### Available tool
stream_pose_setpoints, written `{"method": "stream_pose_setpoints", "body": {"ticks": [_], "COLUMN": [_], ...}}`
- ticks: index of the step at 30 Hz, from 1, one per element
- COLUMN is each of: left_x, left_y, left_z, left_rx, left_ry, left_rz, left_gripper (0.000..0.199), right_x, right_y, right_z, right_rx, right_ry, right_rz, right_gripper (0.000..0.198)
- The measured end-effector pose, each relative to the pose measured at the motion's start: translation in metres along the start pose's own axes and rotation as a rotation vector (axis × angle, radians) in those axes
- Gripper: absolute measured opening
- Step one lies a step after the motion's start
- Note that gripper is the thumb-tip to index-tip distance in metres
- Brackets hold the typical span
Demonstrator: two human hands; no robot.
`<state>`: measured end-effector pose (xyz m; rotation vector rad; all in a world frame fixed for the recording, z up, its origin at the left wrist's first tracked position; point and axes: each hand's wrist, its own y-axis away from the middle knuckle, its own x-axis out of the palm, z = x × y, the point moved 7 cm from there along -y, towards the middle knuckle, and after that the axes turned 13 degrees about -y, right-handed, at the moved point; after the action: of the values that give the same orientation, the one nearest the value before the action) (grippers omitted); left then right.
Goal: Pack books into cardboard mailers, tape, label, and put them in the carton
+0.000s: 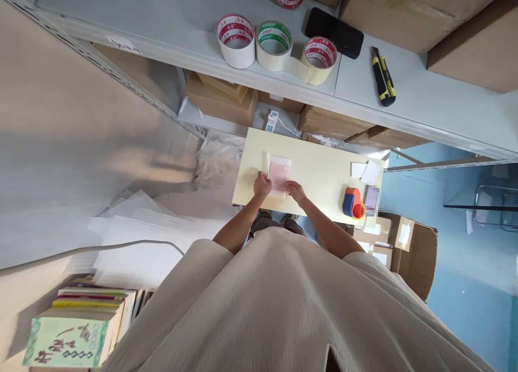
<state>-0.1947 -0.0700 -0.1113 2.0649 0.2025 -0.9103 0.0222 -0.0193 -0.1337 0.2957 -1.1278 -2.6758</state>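
Observation:
A flat pink notebook [279,176] with a small pale tab on its right side lies on the cream table [318,167]. Around it is a translucent whitish wrapping sheet [285,160], with a narrow flap standing out on the left. My left hand [263,184] is closed at the left edge, its fingers pinching the sheet. At the lower right edge my right hand [297,191] has its fingertips bent against the wrapped notebook, thumb and fingers close together. The exact grip is too small to see.
An orange and blue tape dispenser [353,203] and white cards [369,172] sit at the table's right end. Tape rolls [235,41], a black phone [334,32] and a yellow utility knife [382,76] lie on the shelf above. White foam sheets [137,242] and books [67,339] are at left.

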Motion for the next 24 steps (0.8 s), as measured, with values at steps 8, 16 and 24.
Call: {"method": "stream_pose_setpoints", "body": {"ticks": [8,16,24], "left_x": [-0.035,-0.065,-0.072], "left_y": [-0.039,-0.072,-0.07], "left_z": [0.006,0.02,0.034], "left_rx": [0.11,0.137,0.125], "left_ry": [0.204,0.284,0.268], "left_rz": [-0.117,-0.182,-0.279], "left_gripper": [0.045,0.044,0.057], "right_x": [0.048,0.093,0.095], "right_y": [-0.027,-0.047,-0.052], "right_z": [0.036,0.067,0.067], "right_rx": [-0.041,-0.052,-0.069], "right_ry": [-0.106,-0.161,-0.121], "right_rz": [0.037,0.117,0.133], "right_gripper": [0.055,0.059,0.054]}}
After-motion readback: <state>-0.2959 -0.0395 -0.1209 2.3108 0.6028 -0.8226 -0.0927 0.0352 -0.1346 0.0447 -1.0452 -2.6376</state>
